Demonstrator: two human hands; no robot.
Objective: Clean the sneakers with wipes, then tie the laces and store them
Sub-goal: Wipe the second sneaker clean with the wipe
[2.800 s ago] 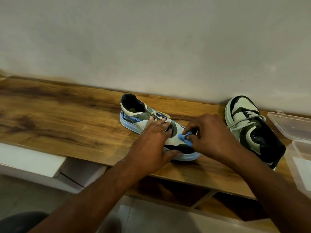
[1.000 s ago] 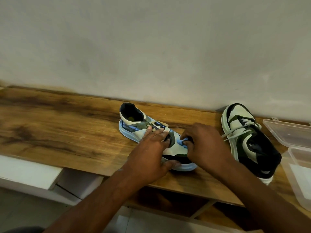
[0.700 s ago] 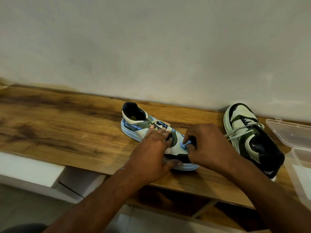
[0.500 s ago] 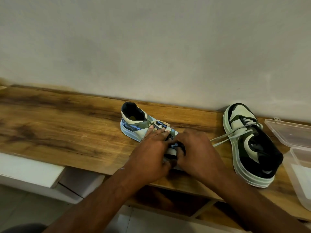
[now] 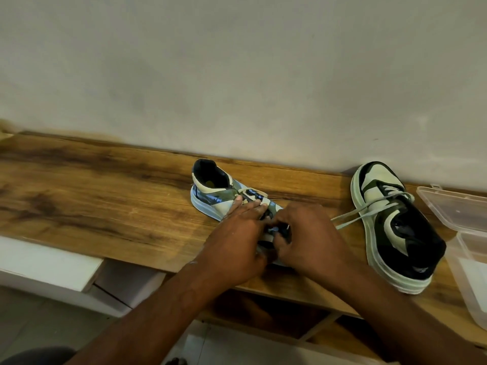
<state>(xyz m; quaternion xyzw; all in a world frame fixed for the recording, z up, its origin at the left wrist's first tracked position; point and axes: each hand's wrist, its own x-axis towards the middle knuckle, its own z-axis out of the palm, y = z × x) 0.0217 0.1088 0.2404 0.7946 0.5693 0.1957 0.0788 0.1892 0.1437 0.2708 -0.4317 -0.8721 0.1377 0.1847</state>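
Observation:
A small blue, cream and olive sneaker (image 5: 210, 192) lies on the wooden bench (image 5: 105, 206), heel toward the wall. My left hand (image 5: 237, 243) rests on its front half, fingers laid over the lacing and thumb on the near side of the sole. My right hand (image 5: 308, 241) is curled over the toe and pinches a small blue piece, apparently a wipe (image 5: 275, 229), against the shoe. A larger green, cream and black sneaker (image 5: 395, 225) stands to the right with its pale laces (image 5: 353, 218) loose on the bench.
A clear plastic box (image 5: 471, 248) with its lid open stands at the bench's right end. The bench runs along a plain wall. A white unit (image 5: 47, 267) sits below the bench on the left, and a lower shelf (image 5: 263, 312) shows under my arms.
My right hand has shifted left and closer over the small sneaker's toe, hiding most of the blue piece. The big sneaker's laces now trail out to the left. My left hand stays put.

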